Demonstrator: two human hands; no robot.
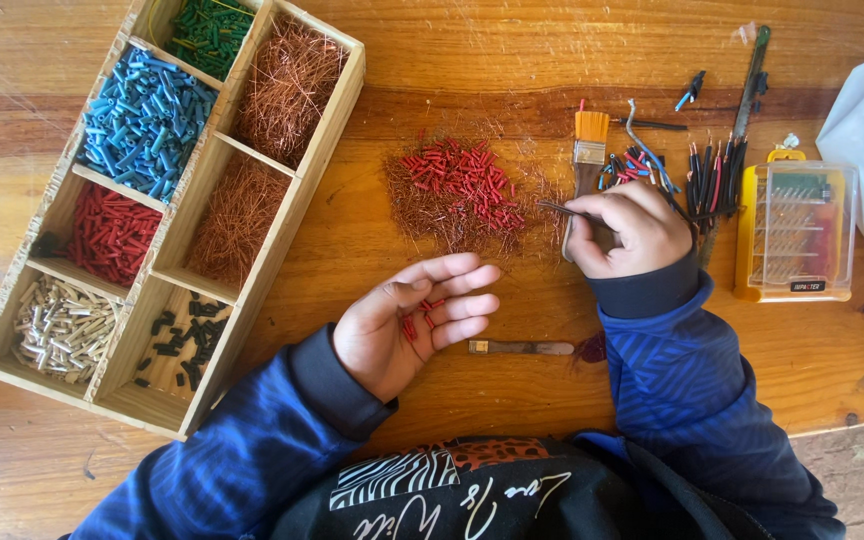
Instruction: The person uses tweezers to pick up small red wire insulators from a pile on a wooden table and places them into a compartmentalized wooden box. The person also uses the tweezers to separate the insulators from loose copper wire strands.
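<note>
— Red bits of wire sleeve lie heaped on copper strands on the wooden table. Which hand is closer?

— The right hand. Its fingers are pinched on tweezers whose tips point left at the heap's near edge.

— And the left hand?

— Palm up, fingers loosely spread, a few red pieces resting in it, below the heap. The sorting tray sits further left.

Glossy varnished wooden table, matt wooden tray, metal tweezers
</note>
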